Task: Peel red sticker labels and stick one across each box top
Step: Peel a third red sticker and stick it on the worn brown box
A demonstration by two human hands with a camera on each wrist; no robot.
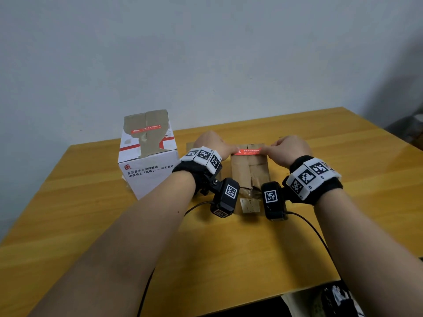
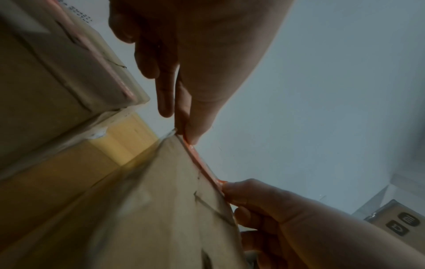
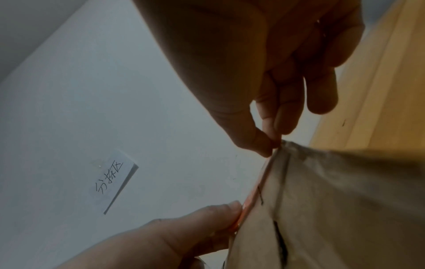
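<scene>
On the near part of the yellow wooden table (image 1: 229, 259), just this side of the hands, lies a small pale scrap of backing paper (image 1: 250, 205); whether more stickers remain on it I cannot tell. Just beyond it stands the low brown cardboard box (image 1: 249, 169), its top flaps closed along a middle seam. Across the far part of that top runs the red sticker label with white print (image 1: 248, 151), stretched left to right over the seam. The left hand (image 1: 214, 146) pinches the strip's left end between thumb and fingertip, the other fingers hanging loosely; the right hand (image 1: 289, 148) pinches the right end the same way. Both wrist views show the strip edge-on, lying along the box top between the two pinches.

The label looks thin, light and limp. I would guess it curls or sticks to itself if let slack, so holding it by its two ends and keeping it taut seems right, then pressing from the seam outward. The box looks light and may slide under a push.

Farther left, the taller white carton with torn brown top (image 1: 147, 156) already carries a red strip label (image 1: 145, 129).
</scene>
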